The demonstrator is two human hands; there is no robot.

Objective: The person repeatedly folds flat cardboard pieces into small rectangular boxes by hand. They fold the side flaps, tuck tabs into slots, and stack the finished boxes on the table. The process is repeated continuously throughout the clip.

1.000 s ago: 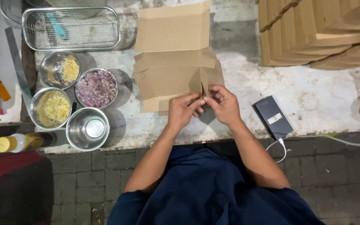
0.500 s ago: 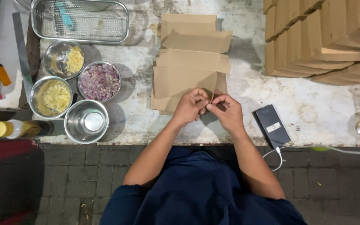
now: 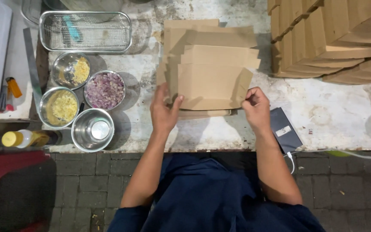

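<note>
Cardboard sheet (image 3: 211,86) on counter (image 3: 323,116), bowls (image 3: 82,103) left, phone (image 3: 285,131) right, boxes (image 3: 331,38) behind.

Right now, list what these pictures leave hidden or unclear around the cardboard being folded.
- Head view: the cardboard sheet covers the flat pieces beneath; their count is hidden.
- Left hand fingertips are tucked behind its edge.
- Stacked boxes are cut off by the frame.
- Mesh basket contents are blurred.

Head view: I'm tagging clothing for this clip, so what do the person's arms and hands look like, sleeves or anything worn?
Both forearms are bare to the elbow or above; no sleeve edge shows on them. The left hand and right hand wear no gloves, and no watch, ring or bracelet is visible. The garment below the arms is dark navy blue cloth.
</note>
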